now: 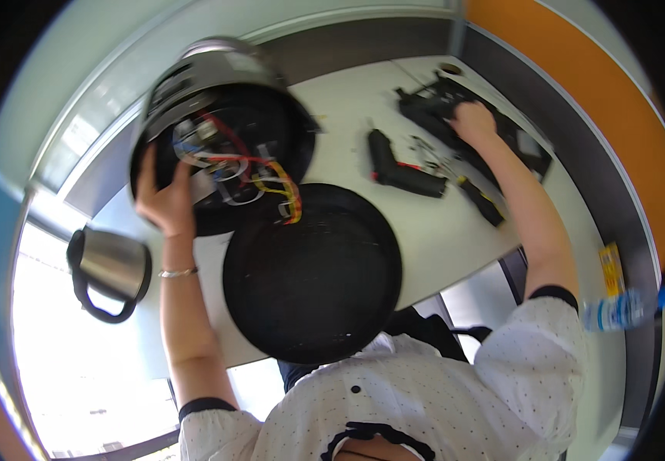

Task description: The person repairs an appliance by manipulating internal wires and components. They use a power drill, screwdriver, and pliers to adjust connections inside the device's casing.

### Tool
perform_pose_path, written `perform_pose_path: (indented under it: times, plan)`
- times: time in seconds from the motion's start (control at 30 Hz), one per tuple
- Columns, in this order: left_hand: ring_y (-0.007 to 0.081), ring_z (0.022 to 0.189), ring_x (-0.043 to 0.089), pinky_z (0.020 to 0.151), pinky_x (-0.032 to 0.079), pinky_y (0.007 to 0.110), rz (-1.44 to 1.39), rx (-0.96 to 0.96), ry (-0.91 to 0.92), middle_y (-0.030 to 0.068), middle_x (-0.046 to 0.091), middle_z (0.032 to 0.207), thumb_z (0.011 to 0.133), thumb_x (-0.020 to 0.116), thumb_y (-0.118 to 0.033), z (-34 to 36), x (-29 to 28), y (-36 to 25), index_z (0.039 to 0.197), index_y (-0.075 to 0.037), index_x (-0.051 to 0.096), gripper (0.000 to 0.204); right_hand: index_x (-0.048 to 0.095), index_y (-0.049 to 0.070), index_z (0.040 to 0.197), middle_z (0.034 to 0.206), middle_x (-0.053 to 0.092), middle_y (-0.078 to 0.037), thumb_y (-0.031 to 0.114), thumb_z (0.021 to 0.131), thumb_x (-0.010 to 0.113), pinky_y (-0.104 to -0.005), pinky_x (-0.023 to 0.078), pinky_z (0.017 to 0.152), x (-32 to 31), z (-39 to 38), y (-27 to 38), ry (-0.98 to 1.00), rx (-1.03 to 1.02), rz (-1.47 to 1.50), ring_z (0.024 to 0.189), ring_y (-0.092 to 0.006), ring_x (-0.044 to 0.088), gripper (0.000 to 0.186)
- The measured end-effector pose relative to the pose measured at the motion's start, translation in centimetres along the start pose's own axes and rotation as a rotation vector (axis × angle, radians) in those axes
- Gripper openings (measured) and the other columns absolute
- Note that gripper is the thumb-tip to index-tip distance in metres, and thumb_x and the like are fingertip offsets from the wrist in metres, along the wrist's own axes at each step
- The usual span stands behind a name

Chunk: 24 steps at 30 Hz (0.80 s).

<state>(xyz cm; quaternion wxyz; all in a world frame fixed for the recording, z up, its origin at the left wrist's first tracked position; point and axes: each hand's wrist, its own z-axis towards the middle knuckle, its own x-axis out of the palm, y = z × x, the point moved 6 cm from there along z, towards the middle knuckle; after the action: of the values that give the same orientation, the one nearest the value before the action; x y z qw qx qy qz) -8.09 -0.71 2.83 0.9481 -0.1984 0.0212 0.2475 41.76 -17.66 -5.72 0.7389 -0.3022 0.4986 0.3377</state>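
From afar I see left hand [165,201] gripping housing [275,123], tilted up-left of disc [313,284], apparently to expose wires [295,203]. Right hand [475,123] at case [432,117], up-right of disc; can't tell grip.

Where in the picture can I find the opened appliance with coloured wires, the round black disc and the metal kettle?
Opened appliance [259,127]: head view, on its dark inside.
Round black disc [313,280]: head view, on its flat middle.
Metal kettle [113,263]: head view, on its steel body.
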Motion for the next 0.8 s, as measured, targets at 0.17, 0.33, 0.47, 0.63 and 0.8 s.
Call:
perform_pose_path:
  times: [0.17,0.33,0.47,0.63,0.8]
  plan:
    - [0.0257,0.097,0.064,0.088,0.048,0.033,-0.069,0.042,-0.016,0.0158,0.066,0.106,0.058,0.083,-0.013,0.3,0.6,-1.1,0.107,0.001,0.065,0.054,0.064,0.001,0.089,0.096,0.064,-0.021,0.018,0.080,0.060,-0.0437,0.049,0.082,2.1,0.8,-1.0,0.031,0.025,0.025,0.095,-0.0359,0.061,0.020]
    - [0.0287,0.094,0.064,0.085,0.049,0.034,-0.062,0.100,-0.050,0.0167,0.066,0.102,0.056,0.085,-0.017,0.3,0.2,-1.4,0.103,0.000,0.066,0.054,0.062,0.000,0.090,0.090,0.065,-0.019,0.013,0.084,0.055,-0.0448,0.050,0.074,-1.7,-1.5,0.6,-0.045,0.126,-0.048,0.086,-0.0355,0.063,0.016]
    - [0.0283,0.091,0.065,0.083,0.050,0.033,-0.020,0.151,-0.068,0.0158,0.067,0.100,0.056,0.085,-0.020,0.3,0.2,-1.4,0.103,0.000,0.066,0.054,0.059,0.000,0.092,0.083,0.066,-0.017,0.016,0.087,0.056,-0.0441,0.049,0.065,-5.2,-3.1,0.8,-0.336,0.039,0.178,0.077,-0.0357,0.064,0.018]
    - [0.0271,0.087,0.066,0.080,0.052,0.032,-0.035,0.137,-0.084,0.0156,0.067,0.097,0.056,0.085,-0.022,0.2,0.2,-0.9,0.103,-0.002,0.067,0.054,0.059,0.002,0.107,0.080,0.065,-0.003,0.007,0.087,0.059,-0.0176,0.039,0.053,-11.9,-6.5,10.0,-0.136,-0.257,1.277,0.062,-0.0032,0.051,0.021]
    - [0.0267,0.087,0.066,0.079,0.052,0.032,-0.051,0.150,-0.097,0.0156,0.067,0.097,0.056,0.085,-0.022,0.5,0.1,-0.9,0.103,-0.002,0.066,0.054,0.063,0.003,0.098,0.079,0.065,-0.010,0.004,0.081,0.066,-0.0281,0.049,0.057,-19.0,-11.6,21.4,-0.617,-0.690,1.056,0.065,-0.0196,0.063,0.018]
